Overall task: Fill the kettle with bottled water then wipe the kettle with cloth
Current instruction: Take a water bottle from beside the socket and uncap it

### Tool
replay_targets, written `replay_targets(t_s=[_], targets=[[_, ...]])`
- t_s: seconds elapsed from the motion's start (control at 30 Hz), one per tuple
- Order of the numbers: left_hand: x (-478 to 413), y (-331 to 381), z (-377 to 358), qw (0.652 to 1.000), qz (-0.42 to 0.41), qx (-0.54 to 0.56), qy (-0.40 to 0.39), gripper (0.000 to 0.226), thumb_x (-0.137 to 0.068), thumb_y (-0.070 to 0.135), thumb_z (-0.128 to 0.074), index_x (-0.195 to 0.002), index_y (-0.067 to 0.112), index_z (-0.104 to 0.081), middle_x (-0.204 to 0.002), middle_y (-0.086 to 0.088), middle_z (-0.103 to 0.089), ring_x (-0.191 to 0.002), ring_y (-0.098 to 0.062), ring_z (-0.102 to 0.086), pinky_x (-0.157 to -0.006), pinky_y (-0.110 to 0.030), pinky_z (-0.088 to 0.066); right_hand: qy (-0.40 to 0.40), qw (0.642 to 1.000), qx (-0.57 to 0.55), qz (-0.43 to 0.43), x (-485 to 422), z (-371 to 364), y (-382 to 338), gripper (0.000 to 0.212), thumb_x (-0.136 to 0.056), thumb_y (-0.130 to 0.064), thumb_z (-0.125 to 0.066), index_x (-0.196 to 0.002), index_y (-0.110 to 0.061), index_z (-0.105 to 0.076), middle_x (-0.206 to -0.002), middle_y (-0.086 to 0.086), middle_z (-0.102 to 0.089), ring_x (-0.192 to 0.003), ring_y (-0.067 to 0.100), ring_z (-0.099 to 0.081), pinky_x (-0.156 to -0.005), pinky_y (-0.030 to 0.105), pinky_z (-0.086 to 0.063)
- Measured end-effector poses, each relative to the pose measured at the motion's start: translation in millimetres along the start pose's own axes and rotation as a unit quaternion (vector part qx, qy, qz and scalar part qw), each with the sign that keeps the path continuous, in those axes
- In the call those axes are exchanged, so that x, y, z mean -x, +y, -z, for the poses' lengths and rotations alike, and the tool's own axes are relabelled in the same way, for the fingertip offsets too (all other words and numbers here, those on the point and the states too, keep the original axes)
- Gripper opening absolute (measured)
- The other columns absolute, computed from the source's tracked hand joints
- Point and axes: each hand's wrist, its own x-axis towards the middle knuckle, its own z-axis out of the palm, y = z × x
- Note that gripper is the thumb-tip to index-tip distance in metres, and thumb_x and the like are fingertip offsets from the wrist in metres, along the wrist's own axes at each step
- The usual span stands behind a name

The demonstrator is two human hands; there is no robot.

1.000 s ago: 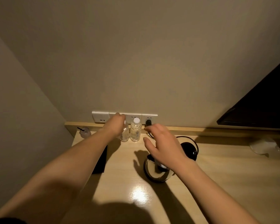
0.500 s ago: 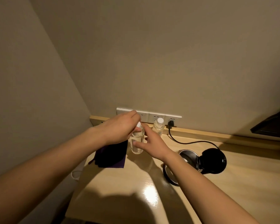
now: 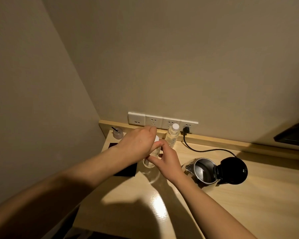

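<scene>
Much of the near bottle (image 3: 151,158) is hidden: the left hand (image 3: 136,145) is wrapped over its upper part, fingers curled round the neck and top, so only a sliver of white cap shows past the knuckles. The right hand (image 3: 166,160) holds the clear body from the other side, thumb and fingers closed against it; how tightly, I cannot tell. Whether the cap is on tight or loosened is not visible. The bottle's base is near the desk (image 3: 248,204), and whether it rests there or is lifted I cannot make out.

Under the left forearm a dark cloth (image 3: 128,169) lies flat on the desk, mostly covered; one corner peeks out farther back.

There are two bottles. The second bottle (image 3: 172,136) stands upright and capped against the back ledge, just behind the hands. There is one kettle (image 3: 204,170), to the right of the hands, with its black lid (image 3: 233,169) swung open and the steel inside dark; water level unreadable. One cord (image 3: 205,150) runs from it to a plug (image 3: 186,130) in the rightmost of four wall plates (image 3: 162,121). One small cup (image 3: 118,133) with a black straw stands in the far left corner. At the right edge a dark shape is cut off by the frame.
</scene>
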Motion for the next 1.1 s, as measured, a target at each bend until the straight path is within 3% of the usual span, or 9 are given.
replay_targets(t_s=[0.17, 0.3, 0.4, 0.53, 0.67, 0.73, 0.83, 0.93, 1.1], targets=[[-7, -25, 27, 0.971, -0.186, 0.109, -0.105, 0.043, -0.100, 0.033, -0.065, -0.139, 0.019, -0.057, -0.131, 0.000, -0.056, -0.118, -0.015, -0.055, -0.102, -0.033, -0.048, -0.010, 1.000, 0.029, 0.008, 1, 11, 5, 0.064, -0.081, -0.039, -0.084, -0.137, -0.026, -0.054, -0.123, -0.010, -0.070, -0.107, 0.009, -0.065, -0.085, 0.032, -0.052], [-14, -23, 27, 0.974, -0.184, 0.073, -0.113, 0.034, -0.100, 0.021, -0.064, -0.133, 0.017, -0.062, -0.118, -0.004, -0.057, -0.103, -0.022, -0.061, -0.088, -0.041, -0.054, -0.010, 0.999, 0.037, 0.003, 3, 14, 4, 0.065, -0.082, -0.044, -0.083, -0.138, -0.028, -0.054, -0.123, -0.012, -0.069, -0.110, 0.008, -0.065, -0.089, 0.033, -0.053], [-12, -20, 22, 0.982, -0.160, 0.053, -0.090, 0.033, -0.101, 0.036, -0.062, -0.123, 0.011, -0.064, -0.112, -0.007, -0.059, -0.098, -0.025, -0.062, -0.083, -0.039, -0.052, -0.005, 0.999, 0.032, -0.003, 5, 12, 5, 0.058, -0.081, -0.040, -0.084, -0.132, -0.028, -0.057, -0.118, -0.012, -0.071, -0.107, 0.008, -0.066, -0.088, 0.039, -0.055], [-11, -19, 14, 0.992, -0.115, -0.007, -0.055, 0.060, -0.095, 0.069, -0.047, -0.104, 0.012, -0.060, -0.103, -0.005, -0.061, -0.094, -0.025, -0.061, -0.077, -0.036, -0.047, -0.002, 0.999, 0.050, -0.006, 9, 11, 4, 0.051, -0.081, -0.043, -0.085, -0.123, -0.034, -0.056, -0.109, -0.016, -0.068, -0.097, 0.008, -0.064, -0.078, 0.035, -0.052], [-13, -24, 20, 0.992, -0.111, 0.034, -0.057, 0.094, -0.076, 0.090, -0.045, -0.140, 0.022, -0.048, -0.128, 0.002, -0.058, -0.118, -0.017, -0.055, -0.092, -0.037, -0.052, 0.001, 0.999, 0.045, 0.004, 10, 12, 2, 0.061, -0.078, -0.045, -0.085, -0.130, -0.033, -0.056, -0.117, -0.012, -0.073, -0.104, 0.013, -0.067, -0.083, 0.039, -0.054], [-16, -29, 26, 0.979, -0.164, 0.090, -0.078, 0.079, -0.084, 0.070, -0.062, -0.149, 0.028, -0.043, -0.134, 0.006, -0.051, -0.123, -0.012, -0.049, -0.097, -0.033, -0.049, 0.004, 0.999, 0.043, 0.007, 9, 13, 1, 0.064, -0.078, -0.045, -0.083, -0.134, -0.030, -0.056, -0.120, -0.009, -0.072, -0.106, 0.015, -0.068, -0.087, 0.044, -0.056], [-21, -30, 30, 0.965, -0.215, 0.094, -0.116, 0.042, -0.095, 0.032, -0.070, -0.135, 0.026, -0.060, -0.125, 0.004, -0.056, -0.117, -0.014, -0.052, -0.100, -0.038, -0.050, 0.003, 0.999, 0.038, 0.003, 8, 13, 1, 0.067, -0.078, -0.048, -0.082, -0.136, -0.029, -0.055, -0.122, -0.010, -0.071, -0.110, 0.010, -0.066, -0.092, 0.045, -0.056], [-23, -26, 28, 0.972, -0.174, 0.106, -0.116, 0.033, -0.096, 0.032, -0.070, -0.127, 0.023, -0.065, -0.114, 0.005, -0.056, -0.105, -0.015, -0.055, -0.093, -0.041, -0.052, 0.005, 1.000, 0.031, -0.003, 8, 12, 2, 0.065, -0.077, -0.052, -0.080, -0.134, -0.033, -0.055, -0.120, -0.014, -0.071, -0.108, 0.006, -0.066, -0.090, 0.045, -0.057], [-13, -34, 10, 0.956, -0.075, 0.284, -0.006, 0.033, -0.088, 0.025, -0.081, -0.118, 0.021, -0.072, -0.101, 0.006, -0.066, -0.083, -0.009, -0.062, -0.077, -0.020, -0.052, 0.017, 1.000, 0.019, -0.007, 8, 12, 3, 0.063, -0.077, -0.053, -0.081, -0.132, -0.045, -0.053, -0.118, -0.019, -0.071, -0.106, 0.003, -0.066, -0.088, 0.043, -0.057]])
